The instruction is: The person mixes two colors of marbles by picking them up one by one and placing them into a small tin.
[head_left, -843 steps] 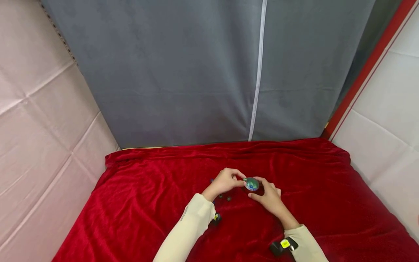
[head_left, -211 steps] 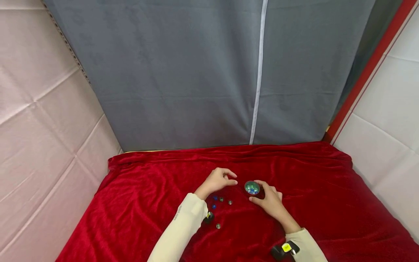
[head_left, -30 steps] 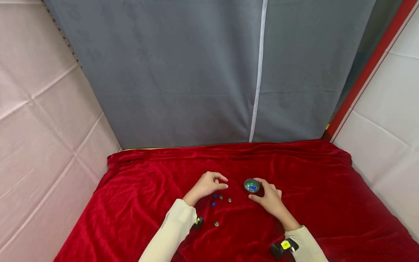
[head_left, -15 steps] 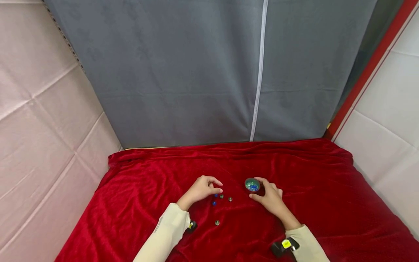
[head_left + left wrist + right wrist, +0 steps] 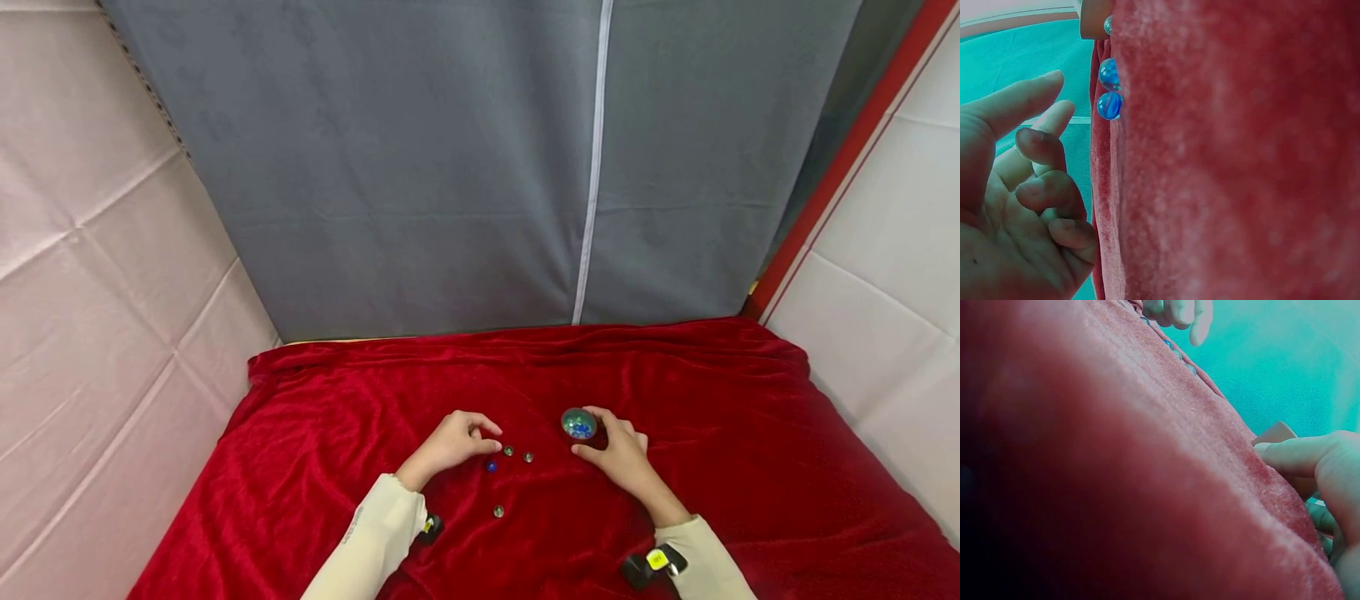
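Fingers [image 5: 1025,101] parted and empty, a left hand [image 5: 453,442] hovers by marbles [image 5: 528,457] apparently yet to join those in the bowl [image 5: 571,415] a right hand [image 5: 624,457] grips.

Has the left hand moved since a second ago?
Yes: in the head view, the left hand has shifted left and lower, farther from the white curtain strip.

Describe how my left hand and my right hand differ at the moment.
Your left hand shows nothing in its grasp, thumb and forefinger apart; your right hand holds the bowl with thumb and fingers curled around its side.
The left hand is beside the loose marbles; the right hand is away from them.
Both come out of cream sleeves.
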A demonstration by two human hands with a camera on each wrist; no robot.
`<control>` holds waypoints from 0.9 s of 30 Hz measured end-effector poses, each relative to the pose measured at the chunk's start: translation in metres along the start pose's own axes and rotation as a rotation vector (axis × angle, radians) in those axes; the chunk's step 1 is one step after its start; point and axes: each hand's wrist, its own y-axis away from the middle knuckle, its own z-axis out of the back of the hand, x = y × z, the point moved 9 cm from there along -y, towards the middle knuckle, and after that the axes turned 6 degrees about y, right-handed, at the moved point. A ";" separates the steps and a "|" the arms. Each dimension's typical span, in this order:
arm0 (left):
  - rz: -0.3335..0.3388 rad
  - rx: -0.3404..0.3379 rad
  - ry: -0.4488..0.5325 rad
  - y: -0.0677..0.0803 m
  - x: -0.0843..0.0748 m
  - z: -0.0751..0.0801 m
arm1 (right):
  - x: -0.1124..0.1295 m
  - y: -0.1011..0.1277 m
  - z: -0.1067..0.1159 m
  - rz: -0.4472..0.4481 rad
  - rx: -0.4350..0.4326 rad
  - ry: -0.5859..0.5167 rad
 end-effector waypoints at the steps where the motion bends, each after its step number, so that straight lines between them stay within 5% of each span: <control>1: -0.001 0.001 0.000 0.000 0.000 0.000 | 0.000 0.000 0.000 -0.001 0.001 -0.002; 27: 0.058 0.027 -0.063 -0.003 0.019 -0.005 | 0.001 0.000 0.000 0.004 0.003 -0.004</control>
